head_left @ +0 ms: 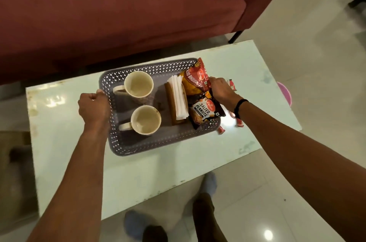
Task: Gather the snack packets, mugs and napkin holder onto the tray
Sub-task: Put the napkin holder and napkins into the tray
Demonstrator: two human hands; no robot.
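- In the head view, we saw a grey perforated tray (pixel 116 143) lying on a pale glass-topped table (pixel 79 172), with a dark red sofa (pixel 118 4) beyond it at 12 o'clock.
- Our left hand (pixel 93 108) was at the tray's 9 o'clock edge, its fingers curled over the rim and gripping it.
- Our right hand (pixel 220 90) was at the tray's 3 o'clock side, fingers curled down at the rim where the packets lay; we could not tell whether it gripped the rim, a packet or both.
- Two cream mugs stood upright on the tray's left half: the far mug (pixel 138 84) toward 11 o'clock and the near mug (pixel 146 120) toward 7 o'clock, both handles pointing to 9 o'clock.
- The napkin holder (pixel 171 101), brown with white napkins standing in it, sat at the tray's middle, just right of the mugs.
- A red and orange bhujia packet (pixel 195 79) leaned at the tray's 1 o'clock corner, its top reaching over the rim.
- A black salted peanuts packet (pixel 204 112) lay at 4 o'clock, overlapping the rim and touching the napkin holder's side.
- Small red sachets (pixel 220 130) lay on the table just outside the tray, at 3 to 5 o'clock.
- A black band (pixel 239 106) circled the right wrist.
- Feet in blue socks (pixel 210 183) showed under the glass at 6 o'clock.
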